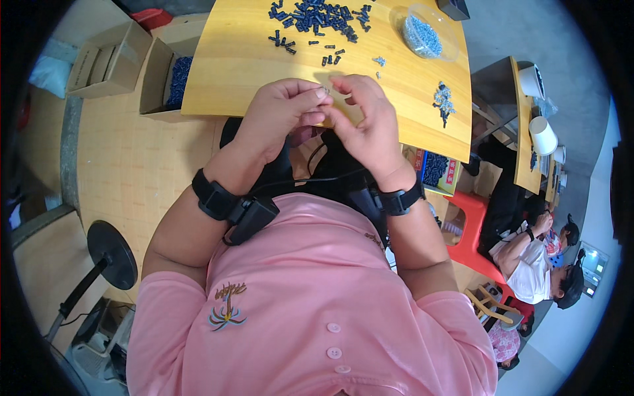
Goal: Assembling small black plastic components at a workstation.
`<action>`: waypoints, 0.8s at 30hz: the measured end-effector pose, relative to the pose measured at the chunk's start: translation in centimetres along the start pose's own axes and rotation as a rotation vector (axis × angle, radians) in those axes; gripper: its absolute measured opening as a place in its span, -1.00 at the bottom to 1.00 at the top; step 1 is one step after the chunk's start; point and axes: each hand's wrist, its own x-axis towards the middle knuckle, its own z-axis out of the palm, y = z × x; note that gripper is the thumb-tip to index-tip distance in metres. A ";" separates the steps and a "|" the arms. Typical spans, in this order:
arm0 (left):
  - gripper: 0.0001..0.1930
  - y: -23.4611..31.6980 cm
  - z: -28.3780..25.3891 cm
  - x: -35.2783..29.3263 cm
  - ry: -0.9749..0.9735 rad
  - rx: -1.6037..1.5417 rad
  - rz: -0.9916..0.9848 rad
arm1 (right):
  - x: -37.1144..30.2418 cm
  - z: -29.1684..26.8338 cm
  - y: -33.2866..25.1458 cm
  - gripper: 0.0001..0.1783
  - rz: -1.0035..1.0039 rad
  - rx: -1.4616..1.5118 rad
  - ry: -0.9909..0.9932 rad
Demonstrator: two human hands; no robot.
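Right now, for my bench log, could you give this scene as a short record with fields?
Left hand: pinches a tiny piece, kind unclear
Right hand: beside it, thumb and forefinger apart
Table: yellow
Far side: scattered black parts
Bowl: clear, holding small bluish pieces
Right side: silvery pieces, heaped
Box: cardboard, left of table, dark parts inside

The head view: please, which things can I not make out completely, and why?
In the head view:
- Tiny greyish piece at the fingertips of the bare left hand: too small, partly covered by fingers.
- Pile of small black parts: cut off by the upper edge.
- Open brown cardboard box: right side hidden by the yellow wooden table.
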 end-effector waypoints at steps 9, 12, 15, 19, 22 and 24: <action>-0.80 -0.1 -1.6 0.8 0.041 -0.036 0.045 | 3.5 -0.6 4.5 -0.86 0.292 -0.172 -0.039; -0.80 -0.1 -1.9 0.9 -0.001 -0.046 0.045 | 4.6 0.3 5.1 -0.81 0.365 -0.218 -0.046; -0.80 -0.1 -2.0 0.9 -0.030 -0.055 0.044 | 5.1 1.1 5.5 -0.76 0.418 -0.316 -0.070; -0.80 -0.2 -2.3 1.0 -0.048 -0.061 0.043 | 5.5 1.8 5.2 -0.73 0.447 -0.437 -0.109; -0.80 -0.2 -2.2 1.1 -0.036 -0.081 0.053 | 5.4 2.1 5.5 -0.76 0.470 -0.427 -0.136; -0.80 -0.2 -2.2 1.1 -0.031 -0.075 0.054 | 5.4 2.1 5.6 -0.78 0.460 -0.433 -0.132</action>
